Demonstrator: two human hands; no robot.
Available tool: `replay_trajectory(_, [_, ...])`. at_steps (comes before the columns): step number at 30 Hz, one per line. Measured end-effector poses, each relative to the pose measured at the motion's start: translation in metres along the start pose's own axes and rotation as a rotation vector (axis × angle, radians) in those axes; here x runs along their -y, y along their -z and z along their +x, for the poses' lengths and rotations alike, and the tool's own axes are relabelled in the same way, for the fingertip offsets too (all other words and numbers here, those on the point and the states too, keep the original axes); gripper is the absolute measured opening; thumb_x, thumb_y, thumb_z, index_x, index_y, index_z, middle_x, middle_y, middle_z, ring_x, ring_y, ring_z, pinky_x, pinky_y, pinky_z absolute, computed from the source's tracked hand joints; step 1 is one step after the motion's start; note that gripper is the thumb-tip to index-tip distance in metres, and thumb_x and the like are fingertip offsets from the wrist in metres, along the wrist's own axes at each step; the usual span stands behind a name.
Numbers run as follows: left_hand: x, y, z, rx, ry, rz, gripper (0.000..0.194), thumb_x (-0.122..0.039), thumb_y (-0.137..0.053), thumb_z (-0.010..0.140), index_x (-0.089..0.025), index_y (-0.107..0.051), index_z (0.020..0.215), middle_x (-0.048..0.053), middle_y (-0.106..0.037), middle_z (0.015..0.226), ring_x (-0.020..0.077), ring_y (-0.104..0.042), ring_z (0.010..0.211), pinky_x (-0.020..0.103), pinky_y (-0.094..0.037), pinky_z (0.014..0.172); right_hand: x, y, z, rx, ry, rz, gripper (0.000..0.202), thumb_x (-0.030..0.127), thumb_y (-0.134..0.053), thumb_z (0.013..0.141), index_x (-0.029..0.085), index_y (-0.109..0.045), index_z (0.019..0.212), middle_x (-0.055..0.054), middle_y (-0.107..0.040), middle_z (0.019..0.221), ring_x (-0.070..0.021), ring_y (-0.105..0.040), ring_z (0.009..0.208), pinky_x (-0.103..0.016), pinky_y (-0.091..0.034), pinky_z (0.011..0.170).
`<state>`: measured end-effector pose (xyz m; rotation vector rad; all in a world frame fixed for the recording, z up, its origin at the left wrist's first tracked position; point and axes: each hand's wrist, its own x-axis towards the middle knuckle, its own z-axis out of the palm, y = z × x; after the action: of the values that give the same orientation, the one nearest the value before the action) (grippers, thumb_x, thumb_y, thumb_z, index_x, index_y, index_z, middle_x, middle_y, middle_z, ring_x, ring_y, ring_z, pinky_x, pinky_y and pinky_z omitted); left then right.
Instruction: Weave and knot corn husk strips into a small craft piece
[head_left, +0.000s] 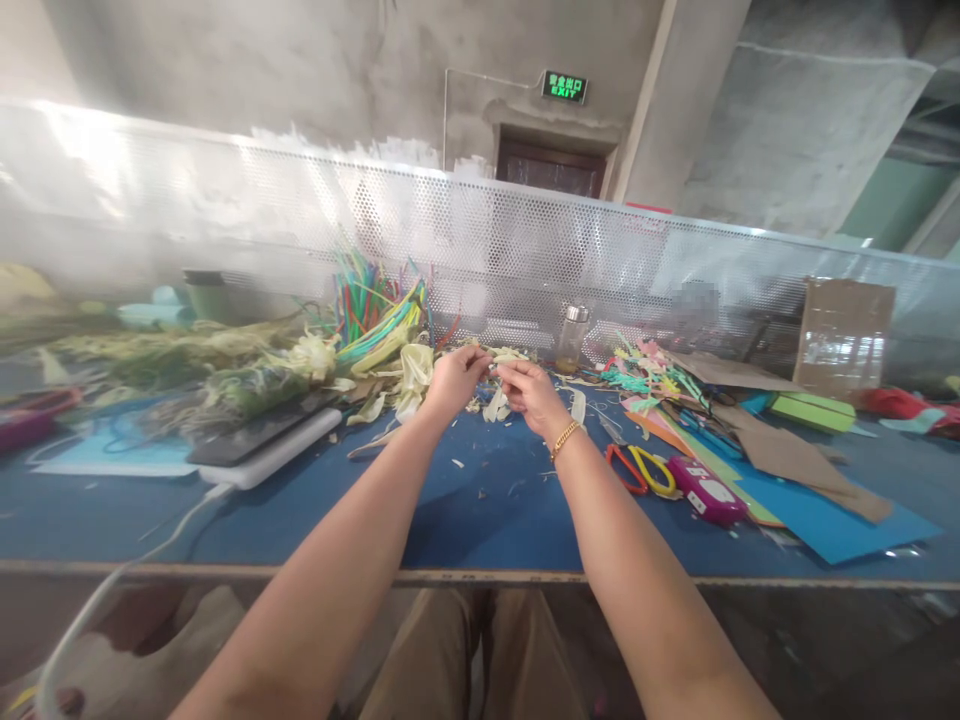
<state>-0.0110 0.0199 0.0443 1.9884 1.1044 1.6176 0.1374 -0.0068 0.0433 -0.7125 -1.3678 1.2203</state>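
Note:
Over the middle of the blue table (465, 510), my left hand (461, 375) and my right hand (527, 390) meet with their fingertips pinched close together. Between them shows a small pale piece (493, 370) that looks like dried corn husk; its shape is mostly hidden by the fingers. Both hands are closed, and they hover just above scattered husk scraps. A larger pale husk (414, 378) lies just left of my left hand. On my right wrist is a gold chain bracelet (566, 440).
Red and yellow scissors (651, 470) and a purple case (705, 490) lie right, beside coloured paper and cardboard (802, 450). Behind stands a glass bottle (572, 340). Left are colourful pipe cleaners (367, 310), green fibre bundles (247, 395) and a cabled white device (270, 450).

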Motion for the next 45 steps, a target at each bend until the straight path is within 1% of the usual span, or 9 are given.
replay_trajectory(7, [0.009, 0.004, 0.004, -0.064, 0.021, 0.029, 0.016, -0.032, -0.056, 0.079, -0.019, -0.063, 0.072, 0.000, -0.058, 0.062, 0.0149, -0.048, 0.061, 0.024, -0.035, 0.059, 0.003, -0.003, -0.002, 0.065, 0.027, -0.060, 0.024, 0.038, -0.068, 0.071, 0.018, -0.068, 0.084, 0.010, -0.031, 0.046, -0.0038, -0.020, 0.040, -0.021, -0.012, 0.039])
replay_trajectory(11, [0.010, 0.001, 0.001, 0.084, -0.059, 0.067, 0.013, -0.028, -0.058, 0.077, -0.018, -0.064, 0.072, 0.000, -0.059, 0.063, 0.0136, -0.049, 0.061, 0.024, -0.036, 0.059, 0.004, -0.005, -0.002, 0.077, 0.086, -0.068, 0.026, 0.041, -0.069, 0.071, 0.017, -0.068, 0.080, 0.009, -0.030, 0.046, -0.0038, -0.022, 0.040, -0.021, -0.014, 0.040])
replay_trajectory(19, [0.004, -0.005, -0.003, 0.321, -0.039, -0.095, 0.012, -0.028, -0.063, 0.072, -0.017, -0.067, 0.075, 0.000, -0.063, 0.068, 0.0118, -0.052, 0.061, 0.023, -0.039, 0.059, 0.003, -0.002, 0.001, -0.088, 0.085, -0.059, 0.029, 0.037, -0.065, 0.071, 0.015, -0.067, 0.089, 0.009, -0.033, 0.048, -0.0038, -0.023, 0.041, -0.021, -0.014, 0.041])
replay_trajectory(22, [0.007, -0.007, -0.002, 0.304, -0.013, -0.076, 0.017, -0.034, -0.062, 0.074, -0.017, -0.066, 0.070, 0.000, -0.061, 0.062, 0.0115, -0.050, 0.057, 0.023, -0.037, 0.056, 0.004, -0.004, 0.001, -0.072, 0.091, -0.044, 0.027, 0.035, -0.063, 0.071, 0.015, -0.066, 0.090, 0.009, -0.036, 0.050, -0.0034, -0.024, 0.040, -0.020, -0.014, 0.040])
replay_trajectory(26, [0.012, -0.009, -0.002, 0.226, 0.068, -0.017, 0.025, -0.036, -0.058, 0.076, -0.017, -0.060, 0.059, -0.001, -0.055, 0.053, 0.0109, -0.045, 0.050, 0.024, -0.033, 0.051, 0.005, -0.004, 0.001, -0.129, 0.081, 0.039, 0.027, 0.030, -0.061, 0.069, 0.020, -0.060, 0.094, 0.005, -0.054, 0.062, -0.0047, -0.039, 0.042, -0.018, -0.023, 0.039])
replay_trajectory(31, [0.011, -0.007, 0.000, 0.050, 0.150, 0.016, 0.025, -0.036, -0.061, 0.074, -0.019, -0.060, 0.056, -0.001, -0.057, 0.053, 0.0121, -0.047, 0.051, 0.025, -0.035, 0.053, -0.002, -0.005, -0.001, -0.042, -0.186, -0.118, 0.012, 0.026, -0.057, 0.069, 0.017, -0.057, 0.077, 0.005, -0.048, 0.045, -0.0050, -0.031, 0.032, -0.020, -0.016, 0.034])
replay_trajectory(34, [0.008, -0.006, 0.001, 0.004, 0.161, -0.027, 0.023, -0.037, -0.063, 0.072, -0.019, -0.060, 0.057, -0.001, -0.059, 0.055, 0.0126, -0.050, 0.053, 0.025, -0.037, 0.056, -0.011, -0.010, -0.002, -0.063, -0.285, -0.191, 0.018, 0.018, -0.056, 0.069, 0.018, -0.057, 0.087, 0.006, -0.049, 0.047, -0.0056, -0.033, 0.033, -0.019, -0.016, 0.034])
replay_trajectory(41, [0.000, -0.011, -0.003, 0.032, 0.311, -0.383, 0.027, -0.041, -0.066, 0.072, -0.017, -0.060, 0.062, 0.001, -0.060, 0.058, 0.0098, -0.046, 0.051, 0.023, -0.036, 0.051, -0.018, -0.012, 0.005, -0.148, -0.117, 0.247, 0.016, 0.019, -0.058, 0.069, 0.021, -0.044, 0.077, 0.010, -0.043, 0.056, -0.0021, -0.028, 0.039, -0.015, -0.017, 0.037])
replay_trajectory(45, [-0.002, -0.012, -0.004, 0.097, 0.360, -0.432, 0.033, -0.046, -0.071, 0.067, -0.016, -0.060, 0.059, 0.000, -0.057, 0.055, 0.0086, -0.043, 0.048, 0.023, -0.031, 0.047, -0.019, -0.009, 0.008, -0.104, -0.122, 0.346, 0.019, 0.014, -0.059, 0.062, 0.019, -0.044, 0.074, 0.007, -0.047, 0.060, -0.0029, -0.031, 0.043, -0.016, -0.019, 0.038])
